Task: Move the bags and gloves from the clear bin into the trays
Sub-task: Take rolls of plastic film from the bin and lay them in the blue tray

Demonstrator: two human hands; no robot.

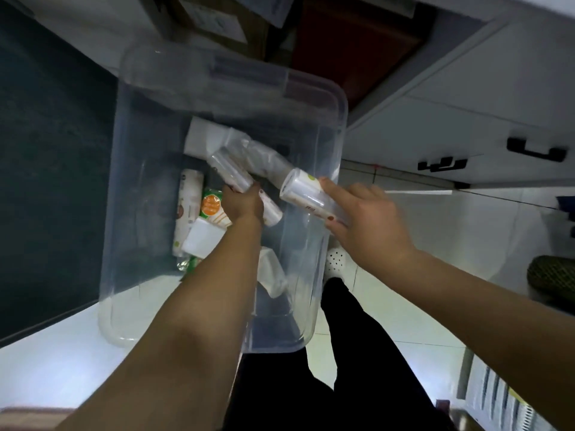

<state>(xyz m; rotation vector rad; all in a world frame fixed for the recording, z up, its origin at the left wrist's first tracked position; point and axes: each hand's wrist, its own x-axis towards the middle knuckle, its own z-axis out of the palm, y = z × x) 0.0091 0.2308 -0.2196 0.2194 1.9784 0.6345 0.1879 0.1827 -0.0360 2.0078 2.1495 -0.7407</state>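
Note:
A clear plastic bin (124, 213) stands in front of me on a pale counter beside a dark surface. Inside it, my left hand (244, 205) grips a roll of clear bags (230, 171) down among the packs. My right hand (364, 216) holds another white roll of bags (303, 189) over the bin's right wall, thumb and fingers curled round it. More rolls and packets lie on the bin floor: a white pack (203, 140), an orange-and-green packet (213, 208), a tall printed pack (188, 206) and a white block (203, 241). No trays are in view.
White cabinet drawers with black handles (536, 150) stand at the right. My legs in black trousers (357, 353) and a white perforated shoe (336, 262) show below the bin on a pale tiled floor. A netted dark object (552, 276) sits at the far right.

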